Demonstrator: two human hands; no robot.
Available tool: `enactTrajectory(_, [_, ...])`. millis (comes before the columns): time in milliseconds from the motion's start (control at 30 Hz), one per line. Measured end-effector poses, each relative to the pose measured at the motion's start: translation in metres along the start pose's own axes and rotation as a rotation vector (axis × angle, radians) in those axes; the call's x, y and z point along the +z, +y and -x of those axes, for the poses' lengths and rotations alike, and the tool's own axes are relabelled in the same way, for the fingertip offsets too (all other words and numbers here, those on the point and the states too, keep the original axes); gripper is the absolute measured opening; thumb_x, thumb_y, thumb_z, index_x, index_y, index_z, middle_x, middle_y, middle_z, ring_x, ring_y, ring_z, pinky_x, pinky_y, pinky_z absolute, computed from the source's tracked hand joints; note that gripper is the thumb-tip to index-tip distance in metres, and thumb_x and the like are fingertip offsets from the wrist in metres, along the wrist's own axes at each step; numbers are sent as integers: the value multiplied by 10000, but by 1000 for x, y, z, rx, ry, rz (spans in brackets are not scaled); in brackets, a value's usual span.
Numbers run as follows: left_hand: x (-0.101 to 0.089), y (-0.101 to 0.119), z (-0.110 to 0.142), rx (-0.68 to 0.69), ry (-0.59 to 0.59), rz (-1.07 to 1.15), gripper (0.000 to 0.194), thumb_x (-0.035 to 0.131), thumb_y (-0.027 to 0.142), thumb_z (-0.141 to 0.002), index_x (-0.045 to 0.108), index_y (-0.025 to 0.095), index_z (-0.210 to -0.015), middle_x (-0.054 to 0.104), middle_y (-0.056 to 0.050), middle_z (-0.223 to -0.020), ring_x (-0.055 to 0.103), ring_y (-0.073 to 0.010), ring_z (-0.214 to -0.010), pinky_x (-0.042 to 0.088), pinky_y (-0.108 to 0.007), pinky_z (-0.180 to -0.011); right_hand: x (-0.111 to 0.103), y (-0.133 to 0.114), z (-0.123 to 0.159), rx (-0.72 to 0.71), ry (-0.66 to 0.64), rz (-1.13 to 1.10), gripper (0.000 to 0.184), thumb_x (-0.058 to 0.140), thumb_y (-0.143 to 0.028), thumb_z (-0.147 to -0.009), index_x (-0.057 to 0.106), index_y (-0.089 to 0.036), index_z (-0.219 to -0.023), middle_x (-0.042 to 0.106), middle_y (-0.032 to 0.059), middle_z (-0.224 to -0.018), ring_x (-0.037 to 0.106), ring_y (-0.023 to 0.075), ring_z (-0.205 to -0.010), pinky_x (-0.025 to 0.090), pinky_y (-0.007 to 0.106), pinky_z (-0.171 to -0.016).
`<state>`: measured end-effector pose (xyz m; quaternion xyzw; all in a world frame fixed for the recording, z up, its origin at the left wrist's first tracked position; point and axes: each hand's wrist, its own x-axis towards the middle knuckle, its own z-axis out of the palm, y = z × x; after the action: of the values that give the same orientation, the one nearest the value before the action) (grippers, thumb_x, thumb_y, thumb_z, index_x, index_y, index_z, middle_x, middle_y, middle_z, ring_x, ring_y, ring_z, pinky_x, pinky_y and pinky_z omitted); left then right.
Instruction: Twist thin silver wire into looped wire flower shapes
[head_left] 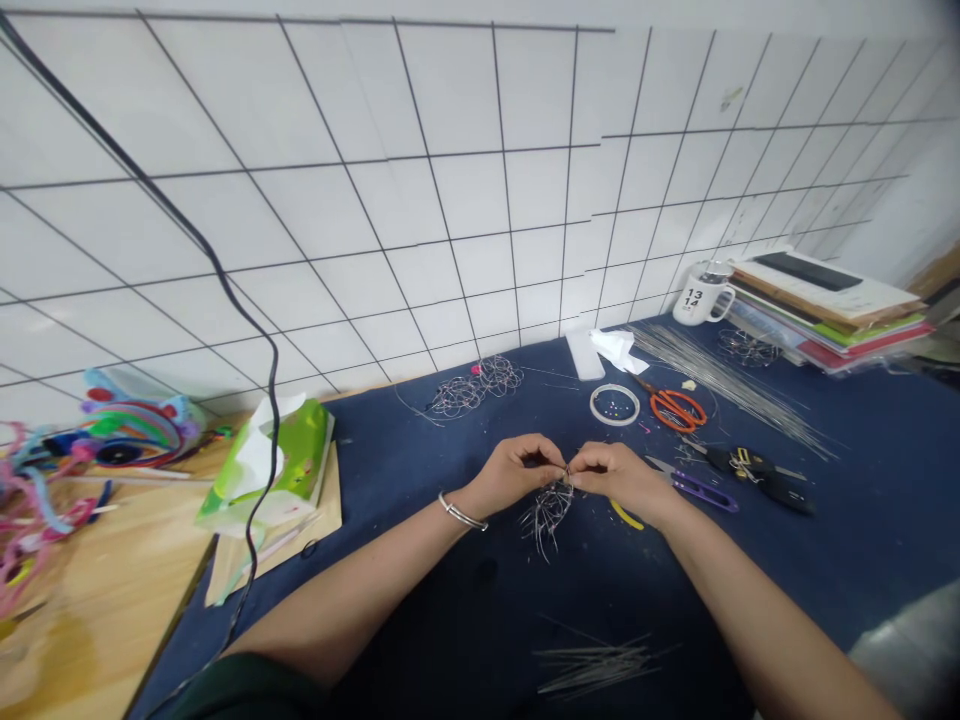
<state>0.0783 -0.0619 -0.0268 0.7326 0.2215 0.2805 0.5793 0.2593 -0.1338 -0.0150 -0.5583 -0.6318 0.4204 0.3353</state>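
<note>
1. Wall: white tiled wall (450, 120) with dark grout lines, running behind everything.
2. Bench (420, 470): dark blue surface below the wall.
3. Stack of papers and folders (832, 300): far right, beside a white mug (694, 300).
4. Long straight wires (735, 385): loose sheaf, slanting across the right side, in front of the stack.
5. Green tissue pack (300, 465): left side, white tissue protruding.
6. Hands: left hand (525, 470) and right hand (619, 480) meet near the middle, fingertips nearly touching. Each narrowed to a pinch on the top of the wire bundle; exact grip of each finger too small to tell.
7. Short wires (596, 665): loose pile, near edge, below the hands.
8. Wire bundle (549, 515): tangled, looped, hanging beneath the pinched fingers, loose ends pointing down.
9. Orange-handled scissors (679, 410): beyond the right hand; purple snips (701, 490) nearer it.
10. Round white dish (592, 405): small beads inside, beyond the hands.
11. Silver bangle (461, 512): around the left wrist.
</note>
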Motion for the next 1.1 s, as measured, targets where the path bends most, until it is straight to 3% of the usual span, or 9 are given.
enactTrajectory(200, [2, -1, 0, 58, 50, -191, 141, 647, 264, -724, 648, 123, -725, 610, -49, -749, 555, -131, -715, 439, -253, -690, 4, -1, 0, -74, 60, 147, 123, 564, -241, -757, 610, -174, -665, 515, -12, -705, 490, 106, -644, 363, 226, -598])
enactTrajectory(400, [2, -2, 0, 5, 63, -274, 132, 601, 251, -755, 676, 143, -762, 623, -47, -756, 565, -135, -724, 437, -244, -680, 7, 3, -1, -122, 144, 302, 123, 569, -197, -748, 623, -187, -639, 526, -12, -674, 494, 101, -624, 339, 218, -570])
enactTrajectory(800, [10, 8, 5, -58, 136, -464, 81, 569, 143, -686, 634, 143, -638, 599, -12, -680, 547, -109, -642, 418, -211, -605, 17, -4, 2, -180, 124, 655, 149, 517, -130, -765, 611, -190, -665, 535, -4, -720, 506, 109, -710, 335, 218, -618])
enactTrajectory(1100, [4, 21, 7, -13, 45, -458, 115, 538, 112, -685, 642, 151, -655, 599, -12, -686, 541, -110, -652, 415, -215, -618, 19, -7, 6, -250, 149, 742, 168, 509, -149, -795, 617, -186, -672, 546, 14, -737, 505, 129, -753, 356, 244, -669])
